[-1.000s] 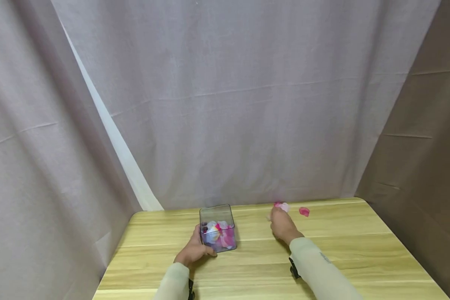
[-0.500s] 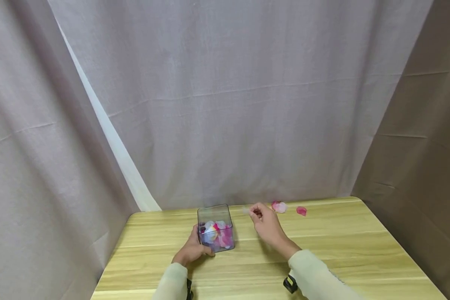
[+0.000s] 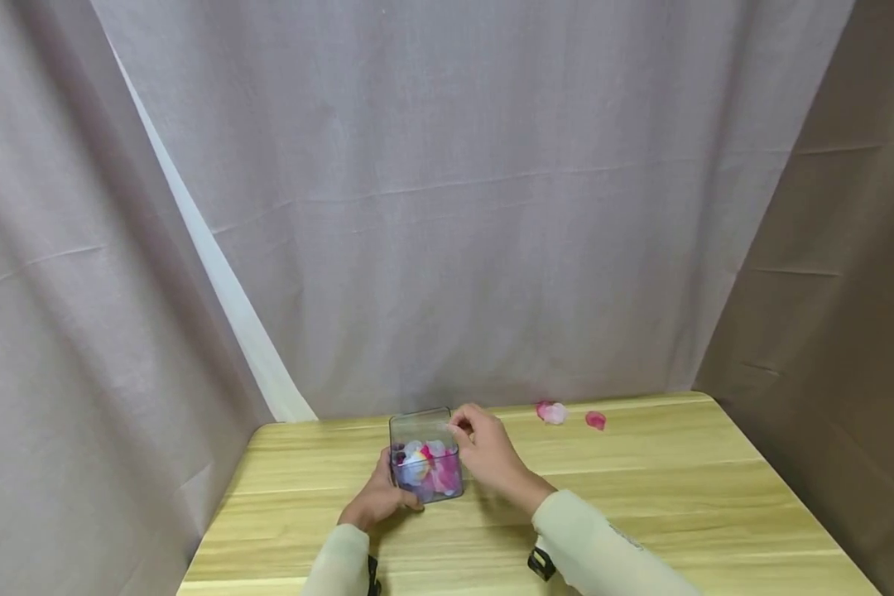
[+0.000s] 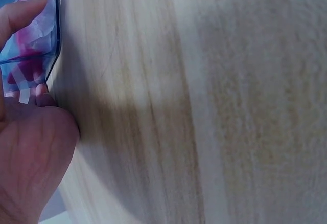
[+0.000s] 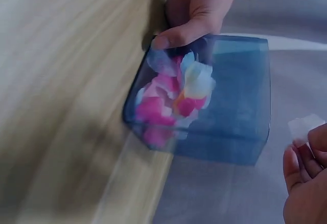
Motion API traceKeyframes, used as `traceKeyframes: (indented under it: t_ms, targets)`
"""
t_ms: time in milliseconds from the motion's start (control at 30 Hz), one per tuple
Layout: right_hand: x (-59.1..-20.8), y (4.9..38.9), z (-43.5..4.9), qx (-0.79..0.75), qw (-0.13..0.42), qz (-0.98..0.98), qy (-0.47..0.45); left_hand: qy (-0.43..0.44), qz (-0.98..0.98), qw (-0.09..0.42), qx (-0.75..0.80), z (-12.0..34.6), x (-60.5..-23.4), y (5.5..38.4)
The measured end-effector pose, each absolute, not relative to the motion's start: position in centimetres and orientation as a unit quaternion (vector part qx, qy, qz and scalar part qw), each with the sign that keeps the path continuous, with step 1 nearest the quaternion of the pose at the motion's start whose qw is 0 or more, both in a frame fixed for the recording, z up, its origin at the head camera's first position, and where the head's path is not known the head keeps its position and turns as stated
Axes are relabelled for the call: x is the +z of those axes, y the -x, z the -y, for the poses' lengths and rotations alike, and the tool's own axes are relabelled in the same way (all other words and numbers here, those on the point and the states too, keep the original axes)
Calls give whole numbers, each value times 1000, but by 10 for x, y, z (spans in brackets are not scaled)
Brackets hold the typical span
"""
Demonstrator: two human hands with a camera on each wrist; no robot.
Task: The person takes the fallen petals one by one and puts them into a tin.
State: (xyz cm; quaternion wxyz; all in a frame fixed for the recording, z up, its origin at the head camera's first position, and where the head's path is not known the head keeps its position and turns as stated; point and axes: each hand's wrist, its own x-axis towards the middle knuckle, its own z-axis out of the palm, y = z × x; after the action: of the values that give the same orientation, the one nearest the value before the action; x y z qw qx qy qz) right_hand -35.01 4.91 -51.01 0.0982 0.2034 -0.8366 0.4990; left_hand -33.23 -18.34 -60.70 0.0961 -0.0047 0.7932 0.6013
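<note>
A clear, smoky plastic box stands on the wooden table, partly filled with pink, white and bluish petals. My left hand grips its near left side, the thumb lying along the wall in the right wrist view. At the box's right rim, my right hand is raised with thumb and finger together. They pinch a thin white petal, which shows beside the open top in the right wrist view. The left wrist view catches my left palm close against the box corner.
Toward the table's back edge lie a pink-and-white group of petals and a single deep pink petal. Grey curtains hang right behind the table and at both sides.
My right hand has moved left from the petals at the back right to the box, carrying the white petal. My left hand keeps holding the box in place.
</note>
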Motion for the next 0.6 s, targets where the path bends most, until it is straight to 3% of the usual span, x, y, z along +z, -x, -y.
traceKeyframes:
  t_ms: [267, 600]
  targets:
    - [-508, 377, -8, 378, 83, 886, -255, 4, -802, 91, 590, 184, -605, 334]
    - [-526, 390, 4, 232, 43, 924, -299, 8, -804, 94, 587, 186, -606, 334]
